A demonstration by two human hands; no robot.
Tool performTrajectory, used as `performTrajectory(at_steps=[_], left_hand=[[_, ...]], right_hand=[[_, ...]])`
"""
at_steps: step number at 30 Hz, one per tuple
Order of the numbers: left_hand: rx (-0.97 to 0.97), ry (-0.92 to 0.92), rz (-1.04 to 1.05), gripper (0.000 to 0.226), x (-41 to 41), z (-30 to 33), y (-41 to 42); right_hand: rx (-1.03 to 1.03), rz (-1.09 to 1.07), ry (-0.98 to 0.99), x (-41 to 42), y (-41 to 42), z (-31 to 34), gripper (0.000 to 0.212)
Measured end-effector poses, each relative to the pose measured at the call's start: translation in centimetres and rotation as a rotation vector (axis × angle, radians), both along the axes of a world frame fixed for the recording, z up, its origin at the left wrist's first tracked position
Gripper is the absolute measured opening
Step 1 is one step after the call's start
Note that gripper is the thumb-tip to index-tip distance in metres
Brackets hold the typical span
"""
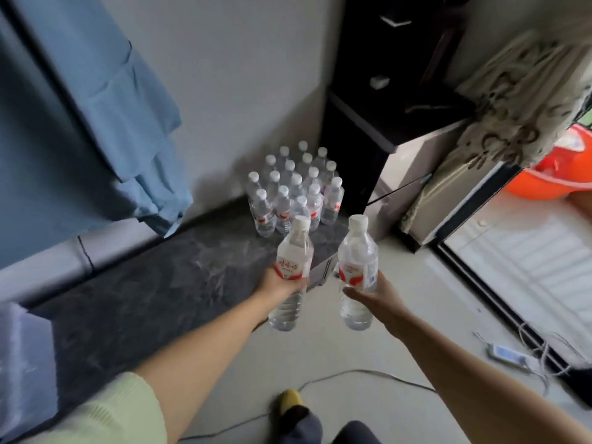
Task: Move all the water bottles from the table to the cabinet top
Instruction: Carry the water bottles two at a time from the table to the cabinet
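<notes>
My left hand (pixel 282 285) grips a clear water bottle (pixel 293 251) with a red-and-white label and white cap, held upright over the near edge of the dark marbled cabinet top (pixel 153 283). My right hand (pixel 371 294) grips a second bottle (pixel 357 261) of the same kind, upright, just off the cabinet's right end above the floor. Several more such bottles (pixel 296 190) stand packed together at the far right corner of the cabinet top, against the wall.
A blue cloth (pixel 121 129) hangs over the cabinet's left part. A tall black unit (pixel 368 123) stands right of the bottles. A patterned curtain (pixel 512 100), an orange basin (pixel 557 168), a power strip (pixel 509 354) and floor cables (pixel 352 374) lie to the right.
</notes>
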State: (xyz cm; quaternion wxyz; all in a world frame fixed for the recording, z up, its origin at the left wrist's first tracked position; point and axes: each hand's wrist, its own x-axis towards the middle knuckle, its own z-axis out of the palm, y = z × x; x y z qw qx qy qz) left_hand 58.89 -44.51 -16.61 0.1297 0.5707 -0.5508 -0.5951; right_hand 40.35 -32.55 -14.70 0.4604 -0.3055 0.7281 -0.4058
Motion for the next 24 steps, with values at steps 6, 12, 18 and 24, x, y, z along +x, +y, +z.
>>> performTrajectory(at_steps=[6, 12, 18, 24], left_hand=[[0.077, -0.039, 0.106, 0.031, -1.8, -4.7, -6.3], [0.013, -0.126, 0.259, 0.040, -4.4, -12.5, -12.3], [-0.051, -0.042, 0.327, 0.050, -7.2, -18.9, -17.4], [-0.229, -0.027, 0.355, 0.060, -7.9, -22.2, -19.3]], right_hand=[[0.093, -0.025, -0.027, -1.7, -8.4, -5.6, 0.058], [0.113, -0.057, -0.045, -3.5, -16.7, -14.0, 0.059], [0.103, -0.082, -0.021, -3.3, -22.1, -22.1, 0.058], [0.030, -0.194, 0.014, 0.7, -24.5, -26.2, 0.058]])
